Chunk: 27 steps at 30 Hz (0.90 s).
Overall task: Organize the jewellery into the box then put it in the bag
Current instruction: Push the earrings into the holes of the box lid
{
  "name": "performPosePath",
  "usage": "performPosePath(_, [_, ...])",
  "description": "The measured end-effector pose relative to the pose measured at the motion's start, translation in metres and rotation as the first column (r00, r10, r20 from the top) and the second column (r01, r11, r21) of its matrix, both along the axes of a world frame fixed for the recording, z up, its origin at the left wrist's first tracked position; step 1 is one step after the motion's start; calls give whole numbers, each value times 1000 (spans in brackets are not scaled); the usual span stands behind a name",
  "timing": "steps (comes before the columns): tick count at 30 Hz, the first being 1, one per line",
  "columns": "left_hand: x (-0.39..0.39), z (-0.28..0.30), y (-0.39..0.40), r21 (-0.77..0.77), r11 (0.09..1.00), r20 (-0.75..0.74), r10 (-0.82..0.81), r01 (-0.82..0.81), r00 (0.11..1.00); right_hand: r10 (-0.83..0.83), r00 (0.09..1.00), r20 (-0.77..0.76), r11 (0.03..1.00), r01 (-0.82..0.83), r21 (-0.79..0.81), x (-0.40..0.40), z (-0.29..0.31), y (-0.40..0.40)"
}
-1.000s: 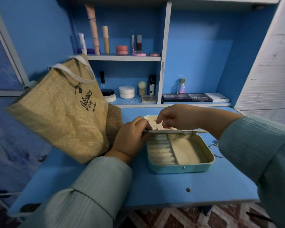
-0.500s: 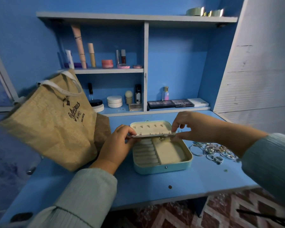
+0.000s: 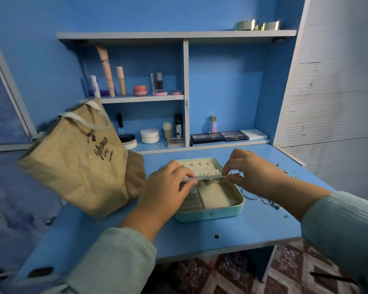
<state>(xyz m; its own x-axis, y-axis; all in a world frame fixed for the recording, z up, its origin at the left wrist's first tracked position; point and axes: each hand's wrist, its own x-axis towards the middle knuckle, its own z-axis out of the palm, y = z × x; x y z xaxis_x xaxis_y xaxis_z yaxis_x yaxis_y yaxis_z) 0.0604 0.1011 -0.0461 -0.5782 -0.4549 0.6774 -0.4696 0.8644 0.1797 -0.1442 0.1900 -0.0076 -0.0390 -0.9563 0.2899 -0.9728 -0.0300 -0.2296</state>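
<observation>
Pale cream earring panel [image 3: 208, 177] is what I pinch at both ends, left hand [image 3: 168, 185] and right hand [image 3: 253, 175], over the open teal jewellery box [image 3: 210, 215] on the desk [image 3: 200, 236].

Blue wall [image 3: 221, 85], blue desk [image 3: 200, 234], white-edged shelves [image 3: 142, 98], patterned floor [image 3: 221, 276], white slatted panel [image 3: 331, 102]

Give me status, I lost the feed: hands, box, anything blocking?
Left hand and right hand both pinch the earring panel over the open jewellery box. Loose jewellery right of box, unpacked. Bag stands left. Nothing blocking.
</observation>
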Motion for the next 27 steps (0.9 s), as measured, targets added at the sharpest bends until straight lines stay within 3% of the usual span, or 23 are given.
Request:
performPosePath(8, [-14, 10, 10, -67, 997, 117, 49, -41, 992, -30, 999, 27, 1000, 29, 5, -4, -4, 11])
performPosePath(19, [-65, 36, 32, 171, 985, 325, -63, 7, 944, -67, 995, 73, 997, 69, -26, -31, -11, 26])
performPosePath(27, [-136, 55, 23, 321, 947, 562, -187, -5, 806, -300, 954, 10, 951, 299, 82, -101, -6, 55])
